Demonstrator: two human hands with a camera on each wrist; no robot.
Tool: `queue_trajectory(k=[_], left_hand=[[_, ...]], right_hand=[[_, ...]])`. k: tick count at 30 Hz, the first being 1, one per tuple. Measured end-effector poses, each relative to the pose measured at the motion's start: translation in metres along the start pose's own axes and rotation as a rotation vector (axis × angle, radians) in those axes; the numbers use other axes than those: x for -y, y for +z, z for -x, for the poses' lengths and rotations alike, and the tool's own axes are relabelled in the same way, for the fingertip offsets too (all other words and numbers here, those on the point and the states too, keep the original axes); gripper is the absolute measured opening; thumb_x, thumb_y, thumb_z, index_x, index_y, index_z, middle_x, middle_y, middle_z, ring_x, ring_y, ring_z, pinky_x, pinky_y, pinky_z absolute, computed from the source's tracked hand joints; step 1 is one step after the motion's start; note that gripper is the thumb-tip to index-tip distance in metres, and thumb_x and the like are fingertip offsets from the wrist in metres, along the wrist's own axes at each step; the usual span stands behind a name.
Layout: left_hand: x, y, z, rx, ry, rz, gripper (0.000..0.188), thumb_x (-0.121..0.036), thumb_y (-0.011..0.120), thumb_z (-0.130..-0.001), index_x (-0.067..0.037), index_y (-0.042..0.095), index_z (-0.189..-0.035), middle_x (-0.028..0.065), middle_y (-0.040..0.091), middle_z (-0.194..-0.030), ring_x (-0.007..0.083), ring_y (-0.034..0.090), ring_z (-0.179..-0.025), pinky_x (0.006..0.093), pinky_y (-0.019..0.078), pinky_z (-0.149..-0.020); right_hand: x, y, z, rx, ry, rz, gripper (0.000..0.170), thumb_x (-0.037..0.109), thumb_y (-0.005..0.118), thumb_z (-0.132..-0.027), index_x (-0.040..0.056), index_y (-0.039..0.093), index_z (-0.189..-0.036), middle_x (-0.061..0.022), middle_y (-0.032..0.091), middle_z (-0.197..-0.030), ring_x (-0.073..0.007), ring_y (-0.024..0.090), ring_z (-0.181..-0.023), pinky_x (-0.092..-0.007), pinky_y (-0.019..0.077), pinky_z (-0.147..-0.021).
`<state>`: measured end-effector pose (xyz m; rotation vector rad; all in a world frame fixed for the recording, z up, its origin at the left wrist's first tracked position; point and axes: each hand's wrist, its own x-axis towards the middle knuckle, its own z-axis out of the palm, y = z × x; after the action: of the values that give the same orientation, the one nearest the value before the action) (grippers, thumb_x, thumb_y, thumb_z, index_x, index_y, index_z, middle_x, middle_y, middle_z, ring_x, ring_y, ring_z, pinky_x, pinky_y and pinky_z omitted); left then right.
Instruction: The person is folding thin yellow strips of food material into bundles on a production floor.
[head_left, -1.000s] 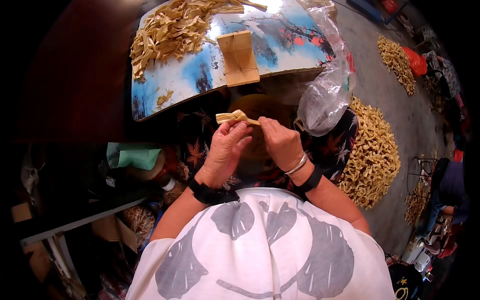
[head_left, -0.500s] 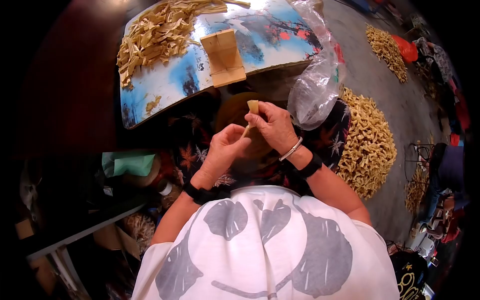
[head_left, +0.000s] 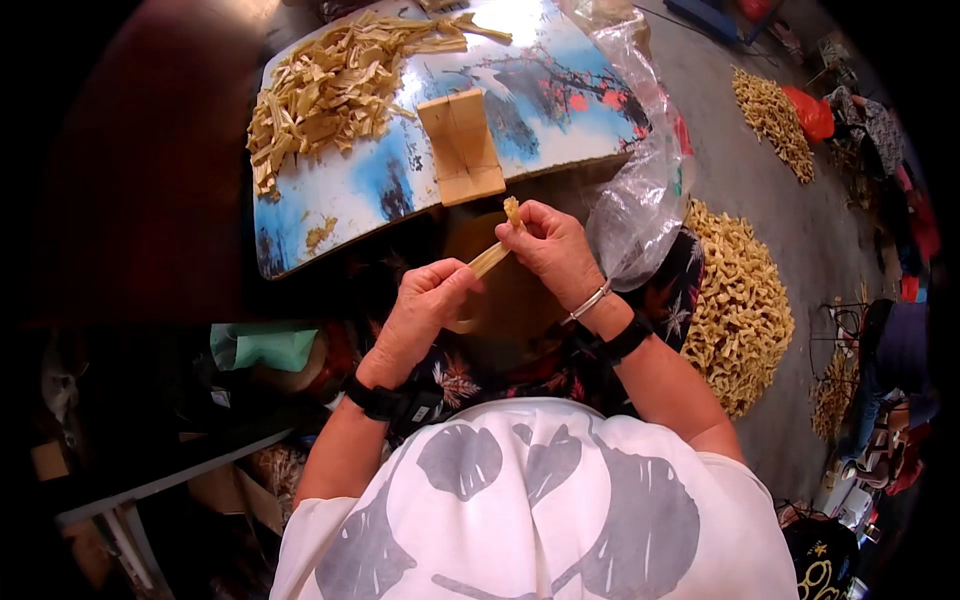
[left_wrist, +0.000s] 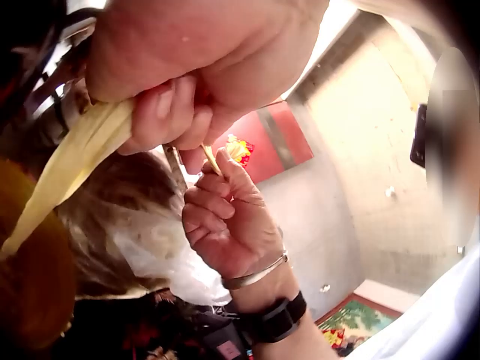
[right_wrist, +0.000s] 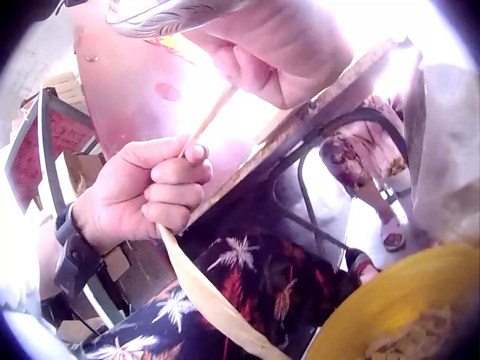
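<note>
A pale yellow, flat strip [head_left: 490,260] runs between both hands over the lap. My left hand [head_left: 425,305] pinches it with thumb and fingers, and a long tail of the strip [right_wrist: 214,307] hangs below that hand in the right wrist view. Up and to the right, my right hand [head_left: 555,255] grips the other end, with a short bunched tip [head_left: 513,210] poking out above the thumb. The left wrist view shows the tail [left_wrist: 71,165] close up, flat and slightly folded, with the right hand [left_wrist: 232,225] beyond, its fingers curled.
Ahead is a painted table [head_left: 370,190] with a heap of loose strips [head_left: 330,90] and an angled wooden block [head_left: 462,150] at its near edge. A yellow basin [right_wrist: 405,292] holds pale pieces. Clear plastic [head_left: 640,210] hangs at right, beside a big floor pile of twisted pieces [head_left: 740,310].
A second ago a looped, knot-like end pointed left near the left hand. The right hand now has a bunched end pointing up, and the left hand has drawn down-left, with more strip showing between.
</note>
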<state>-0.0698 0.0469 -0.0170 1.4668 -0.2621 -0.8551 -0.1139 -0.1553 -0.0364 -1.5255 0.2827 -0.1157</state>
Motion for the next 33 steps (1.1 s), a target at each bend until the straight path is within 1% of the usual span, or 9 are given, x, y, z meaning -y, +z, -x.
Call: queue_trajectory(k=[5,8,12,19,20,24,27,31,33], left_hand=[[-0.043,-0.026,-0.056,-0.189,0.325,-0.468,0.018,-0.018,0.059,-0.098,-0.004,0.068,-0.092,-0.0074,0.049,-0.064,0.0013,0.041,-0.056,0.018,0.0319,-0.05],[-0.06,-0.036,-0.09,-0.361,0.514,-0.604,0.017,-0.017,0.064,-0.092,-0.001,0.068,-0.087,0.0066,0.055,-0.059,0.0104,0.049,-0.055,0.0277,0.0416,-0.054],[-0.055,-0.047,-0.125,-0.481,0.545,-0.58,0.02,-0.02,0.063,-0.092,-0.002,0.069,-0.086,0.0087,0.056,-0.06,0.0141,0.05,-0.054,0.0315,0.043,-0.055],[-0.045,-0.057,-0.138,-0.612,0.46,-0.399,0.024,-0.02,0.062,-0.093,0.001,0.07,-0.084,0.0062,0.064,-0.062,0.0119,0.055,-0.056,0.0288,0.0449,-0.056],[-0.044,-0.061,-0.136,-0.569,0.447,-0.428,0.026,-0.021,0.059,-0.095,0.002,0.07,-0.09,0.0016,0.062,-0.065,0.0116,0.052,-0.054,0.0282,0.0442,-0.055],[-0.055,-0.049,-0.096,-0.225,0.249,0.26,0.027,-0.019,0.053,-0.099,0.002,0.066,-0.109,-0.001,0.054,-0.074,0.0099,0.046,-0.06,0.0245,0.0425,-0.06],[-0.046,-0.028,-0.067,-0.138,0.289,0.306,0.024,-0.017,0.055,-0.099,0.003,0.064,-0.109,0.0009,0.059,-0.079,0.0104,0.053,-0.071,0.025,0.0448,-0.07],[-0.011,0.006,-0.042,-0.151,0.299,0.086,0.018,-0.01,0.061,-0.095,0.001,0.065,-0.109,-0.0001,0.064,-0.088,0.0075,0.056,-0.079,0.0222,0.0456,-0.076],[-0.004,0.025,-0.031,-0.112,0.334,0.023,0.016,-0.008,0.064,-0.093,-0.001,0.066,-0.108,-0.0011,0.065,-0.092,0.0034,0.055,-0.08,0.0191,0.0461,-0.075]], right_hand=[[0.037,-0.007,-0.054,0.019,-0.166,-0.018,0.025,0.028,0.063,-0.097,0.0025,0.065,-0.095,-0.0013,0.061,-0.068,-0.0057,0.056,-0.06,-0.0248,0.0463,-0.055],[0.047,0.001,-0.08,-0.149,-0.307,0.198,0.021,0.023,0.061,-0.097,0.0026,0.063,-0.093,-0.0081,0.064,-0.069,-0.0159,0.062,-0.06,-0.0308,0.0492,-0.057],[0.037,0.008,-0.11,-0.329,-0.551,0.52,0.014,0.018,0.059,-0.094,0.0044,0.059,-0.09,-0.0165,0.066,-0.083,-0.0389,0.063,-0.077,-0.043,0.0515,-0.064],[0.021,0.002,-0.11,-0.301,-0.542,0.885,0.013,0.021,0.061,-0.09,0.0085,0.058,-0.092,-0.0129,0.066,-0.087,-0.037,0.064,-0.082,-0.0466,0.0517,-0.07],[0.02,-0.002,-0.107,-0.274,-0.504,0.904,0.012,0.018,0.061,-0.09,0.0067,0.058,-0.091,-0.0143,0.066,-0.086,-0.0374,0.064,-0.083,-0.0466,0.0511,-0.071],[0.026,-0.01,-0.064,-0.143,-0.595,0.685,0.008,0.01,0.059,-0.092,0.0021,0.059,-0.091,-0.0171,0.063,-0.076,-0.0376,0.062,-0.072,-0.0411,0.0494,-0.064],[0.023,-0.011,-0.026,-0.063,-0.557,0.558,0.012,0.011,0.063,-0.091,0.0006,0.062,-0.095,-0.017,0.065,-0.077,-0.0356,0.064,-0.071,-0.0389,0.0497,-0.063],[0.042,0.004,0.007,-0.008,-0.176,0.58,0.02,0.012,0.065,-0.091,0.0004,0.064,-0.106,-0.0146,0.066,-0.081,-0.0243,0.065,-0.07,-0.0323,0.0514,-0.066],[0.011,0.012,0.004,-0.109,-0.457,0.456,0.017,0.011,0.063,-0.092,0.0023,0.066,-0.107,-0.013,0.065,-0.084,-0.0213,0.064,-0.071,-0.0309,0.0503,-0.064]])
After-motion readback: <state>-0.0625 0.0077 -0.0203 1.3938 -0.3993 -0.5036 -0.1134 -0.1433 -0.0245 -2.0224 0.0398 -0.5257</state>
